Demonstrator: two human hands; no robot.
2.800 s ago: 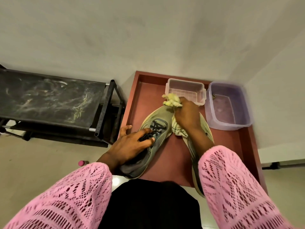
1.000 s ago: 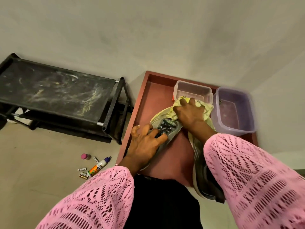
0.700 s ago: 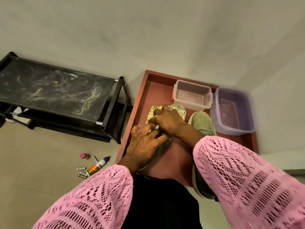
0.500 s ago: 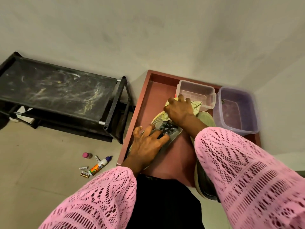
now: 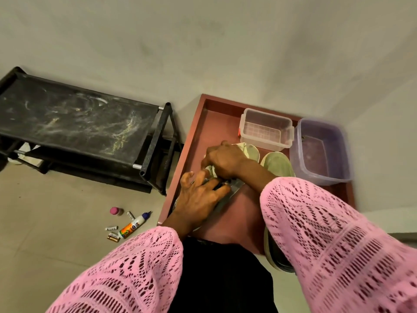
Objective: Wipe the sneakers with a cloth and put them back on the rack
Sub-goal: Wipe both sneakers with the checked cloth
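I find no text I can actually read from here. The glue bottle (image 5: 133,224) lying on the floor carries an orange and white label with a dark round logo (too small and blurred for me to make out any letters). The small batteries (image 5: 112,228) beside it show dark printing on their casings, which I cannot make out either.

Your right hand (image 5: 225,162) hides most of the cloth (image 5: 212,170); your sleeve (image 5: 327,233) covers the second sneaker's (image 5: 278,163) middle.
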